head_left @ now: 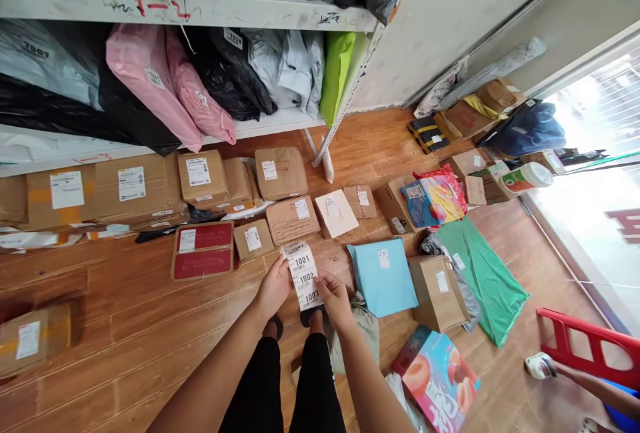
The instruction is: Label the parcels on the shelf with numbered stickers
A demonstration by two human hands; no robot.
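A strip of white printed number labels (303, 277) is stretched between my hands, showing 1001, 1002 and 1003. My left hand (275, 284) pinches the strip's left side near its upper end. On the right edge, beside 1002, my right hand (334, 294) grips it between thumb and fingers. Just beyond the strip lie a small brown box (253, 239) and a larger brown carton (293, 219), both bearing white labels. To the right of my right hand is a light blue parcel (383, 276) on the floor.
A white shelf (280, 9) holds pink, black and grey bagged parcels. Boxes line the floor below it. To the right are a green bag (483, 276), a peach-printed box (440, 379) and a red plastic frame (590, 346) with another person's foot (541, 365) beside it.
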